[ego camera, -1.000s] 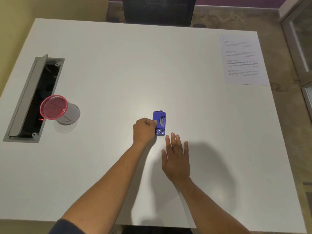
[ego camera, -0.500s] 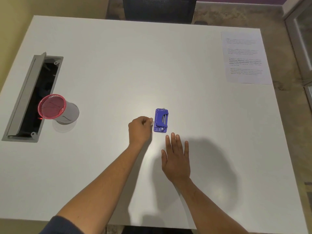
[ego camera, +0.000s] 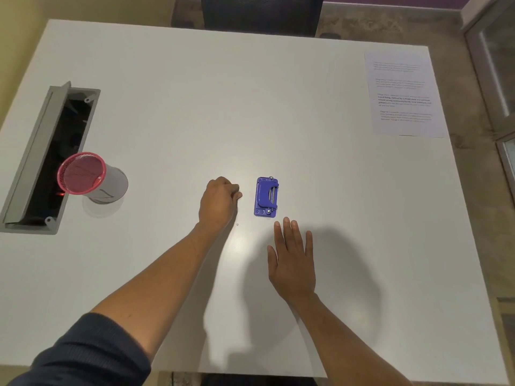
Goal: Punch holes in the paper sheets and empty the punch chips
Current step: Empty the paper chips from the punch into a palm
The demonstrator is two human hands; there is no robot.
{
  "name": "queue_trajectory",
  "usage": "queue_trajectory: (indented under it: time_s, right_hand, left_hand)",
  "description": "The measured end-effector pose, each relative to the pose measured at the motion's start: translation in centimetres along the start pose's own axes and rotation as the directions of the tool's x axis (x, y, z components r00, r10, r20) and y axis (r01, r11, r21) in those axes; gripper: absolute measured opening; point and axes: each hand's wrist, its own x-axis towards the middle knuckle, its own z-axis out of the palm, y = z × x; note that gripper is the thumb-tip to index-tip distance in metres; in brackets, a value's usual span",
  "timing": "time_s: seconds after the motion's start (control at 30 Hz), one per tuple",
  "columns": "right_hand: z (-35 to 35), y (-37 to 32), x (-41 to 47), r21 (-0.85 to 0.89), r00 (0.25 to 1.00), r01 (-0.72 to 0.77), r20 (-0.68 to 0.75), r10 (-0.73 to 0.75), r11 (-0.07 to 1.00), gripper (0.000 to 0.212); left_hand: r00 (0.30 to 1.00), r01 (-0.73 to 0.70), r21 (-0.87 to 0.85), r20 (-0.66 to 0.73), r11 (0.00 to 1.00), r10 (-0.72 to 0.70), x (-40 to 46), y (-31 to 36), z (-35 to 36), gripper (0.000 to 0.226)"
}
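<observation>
The grip of the left hand [ego camera: 220, 201] is curled shut, fingertips pinched together beside the small blue plastic hole punch [ego camera: 266, 196] without touching it; whether a chip is pinched there cannot be told. The right hand [ego camera: 292, 257] is laid flat with fingers spread on the white desk [ego camera: 278, 107], just short of the punch, holding nothing. The punch is set near the middle of the desk. A tiny speck [ego camera: 237, 224] is seen by the left wrist, possibly a stray chip; more could be scattered if the punch were tipped carelessly. The printed paper sheet [ego camera: 402, 93] is lying well apart at the far right corner, so a long reach would be needed. The pink mesh cup [ego camera: 83, 174], tipped on its side by the open grey cable tray [ego camera: 41, 162], could be rolled if nudged. Nothing is found between the hands and the punch
</observation>
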Motion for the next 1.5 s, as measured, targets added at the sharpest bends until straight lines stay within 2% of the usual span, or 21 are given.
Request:
queue_trajectory:
  time_s: [0.23,0.37,0.53,0.63,0.77,0.87,0.93,1.0,1.1,1.13,1.2,1.27,1.33,1.5]
  right_hand:
    - [0.0,0.0,0.0,-0.006,1.000,-0.004,-0.002,0.004,1.000,0.055]
    - [-0.2,-0.1,0.1,0.000,1.000,-0.013,0.003,0.013,1.000,0.055]
    - [-0.7,-0.5,0.2,0.048,1.000,-0.027,0.013,0.027,0.998,0.054]
    - [-1.1,-0.7,0.2,0.127,0.999,-0.045,-0.007,0.046,0.991,0.051]
    - [-1.9,-1.5,0.0,0.385,0.989,-0.135,-0.007,0.149,0.913,0.046]
    - [-2.9,-2.6,0.0,0.626,0.949,-0.252,0.010,0.315,0.738,0.039]
    - [-3.8,-3.2,0.5,0.740,0.909,-0.339,0.098,0.406,0.581,0.027]
    - [-4.9,-3.8,1.5,0.861,0.846,-0.425,0.268,0.461,0.279,0.014]
    - [-5.4,-4.0,2.8,0.852,0.762,-0.456,0.523,0.383,-0.257,0.025]
    - [-5.6,-4.1,3.0,0.807,0.753,-0.451,0.574,0.323,-0.381,0.029]
    - [-6.1,-4.4,3.3,0.705,0.740,-0.443,0.636,0.218,-0.554,0.035]
    - [-6.5,-5.0,3.6,0.608,0.730,-0.432,0.670,0.138,-0.667,0.037]
    - [-6.8,-5.8,3.7,0.544,0.732,-0.413,0.676,0.089,-0.730,0.038]
    - [-6.7,-6.7,3.6,0.514,0.751,-0.367,0.656,0.079,-0.775,0.038]
  left_hand:
    - [0.999,-0.050,0.129,0.020,0.990,0.048,0.2,0.1,0.1,0.023]
    - [0.991,-0.104,0.215,0.101,0.971,0.084,0.6,0.4,-0.3,0.023]
    - [0.975,-0.171,0.397,0.201,0.902,0.097,0.7,1.4,-0.6,0.020]
    - [0.964,-0.225,0.441,0.232,0.869,0.132,0.6,1.6,-0.5,0.019]
    - [0.955,-0.273,0.438,0.234,0.857,0.184,0.4,1.3,-0.3,0.022]
    - [0.976,-0.192,0.355,0.164,0.915,0.141,0.4,1.0,-0.3,0.019]
    - [0.994,-0.065,0.165,0.097,0.984,0.049,0.1,0.9,-0.5,0.023]
    - [0.995,0.050,-0.103,0.092,0.993,-0.041,-0.9,0.9,-0.9,0.025]
    - [0.988,0.137,-0.359,0.113,0.923,-0.103,-3.5,1.2,-1.7,0.022]
    - [0.987,0.147,-0.400,0.117,0.905,-0.109,-4.3,1.5,-2.0,0.021]
    - [0.988,0.142,-0.445,0.124,0.884,-0.096,-6.0,2.0,-2.2,0.017]
    - [0.990,0.111,-0.456,0.130,0.883,-0.057,-7.5,2.7,-2.4,0.016]
    - [0.990,0.071,-0.440,0.144,0.895,-0.008,-8.7,3.5,-2.5,0.016]
    - [0.990,-0.069,-0.337,0.095,0.939,0.107,-10.6,4.5,-2.9,0.016]
